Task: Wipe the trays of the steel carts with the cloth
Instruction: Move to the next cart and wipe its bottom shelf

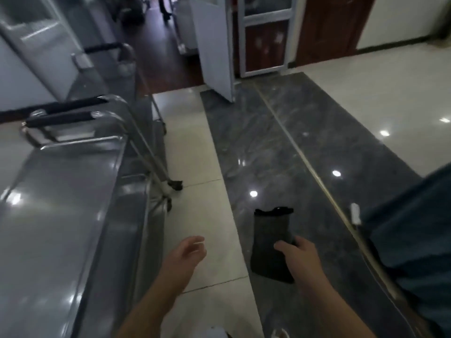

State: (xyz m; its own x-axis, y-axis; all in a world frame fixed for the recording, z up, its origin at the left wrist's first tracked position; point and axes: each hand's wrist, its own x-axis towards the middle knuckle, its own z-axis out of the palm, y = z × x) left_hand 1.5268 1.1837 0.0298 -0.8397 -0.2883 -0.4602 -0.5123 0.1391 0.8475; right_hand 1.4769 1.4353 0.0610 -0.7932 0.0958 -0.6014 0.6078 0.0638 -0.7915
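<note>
My right hand (301, 254) kept a curled grip on the dark cloth (272, 245), which hung out ahead of my knuckles over the grey marble strip (292, 142) of the floor. My left hand (189, 252) was loose, fingers relaxed, holding nothing, above the pale tiles (195, 203). Just left of it ran the raised rim of the near cart's top tray (61, 203), a lower tray (136, 215) showing beneath that edge. The cloth was well apart from the steel. Further on stood black-padded push handles (66, 117) and a second cart (112, 69). Open floor stretched ahead to a white door (214, 45).
</note>
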